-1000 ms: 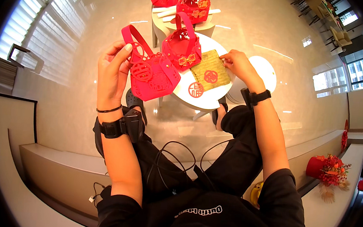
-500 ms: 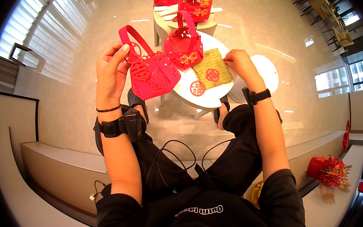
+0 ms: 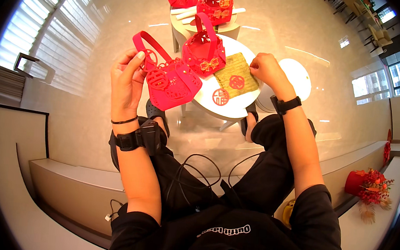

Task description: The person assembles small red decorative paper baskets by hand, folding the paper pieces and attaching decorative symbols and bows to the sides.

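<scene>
Left grip (image 3: 130,70) pinches red bag (image 3: 172,85) at left edge of table (image 3: 239,104), second bag (image 3: 200,54) crowding behind; right grip (image 3: 266,69), closure unclear, by gold pouch (image 3: 235,67).

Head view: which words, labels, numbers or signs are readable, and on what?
Black shirt: white lettering, upside down; not copied out here.
Round red tag on the held red bag: cut-out character, not copied.
Red disc on the white table: cut-out character, not copied.
Yellow-green square: red emblem, too blurred to read.
Gold tag on a farther bag: too small to read.

bow-trimmed basket (image 3: 197,58) stands between left hand (image 3: 128,74) and right hand (image 3: 267,70); lapward is open.
</scene>
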Motion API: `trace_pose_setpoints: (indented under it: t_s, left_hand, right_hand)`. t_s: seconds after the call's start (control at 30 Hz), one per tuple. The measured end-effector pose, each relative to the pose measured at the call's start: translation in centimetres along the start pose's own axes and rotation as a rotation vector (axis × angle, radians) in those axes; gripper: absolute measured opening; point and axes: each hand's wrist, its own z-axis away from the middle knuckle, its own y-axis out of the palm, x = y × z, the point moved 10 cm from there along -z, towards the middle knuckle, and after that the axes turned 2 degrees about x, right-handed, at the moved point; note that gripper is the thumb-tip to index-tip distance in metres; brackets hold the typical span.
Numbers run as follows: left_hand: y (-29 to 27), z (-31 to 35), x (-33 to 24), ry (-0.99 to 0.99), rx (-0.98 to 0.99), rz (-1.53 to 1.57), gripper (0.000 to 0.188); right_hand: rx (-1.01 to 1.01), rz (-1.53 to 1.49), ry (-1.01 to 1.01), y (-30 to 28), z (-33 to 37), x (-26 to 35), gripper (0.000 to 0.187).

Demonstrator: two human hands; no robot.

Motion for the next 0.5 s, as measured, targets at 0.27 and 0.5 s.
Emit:
trace_pose_setpoints:
  t_s: [0.27, 0.5]
  left_hand:
    - [-0.06, 0.08, -0.13, 0.002, -0.008, 0.0, 0.017]
    - [-0.22, 0.11, -0.18, 0.009, -0.002, 0.005, 0.018]
  right_hand:
    - [0.036, -0.043, -0.015, 0.19, 0.53, -0.21, 0.012]
    - [0.056, 0.003, -0.007, 0.18, 0.73, 0.0, 0.01]
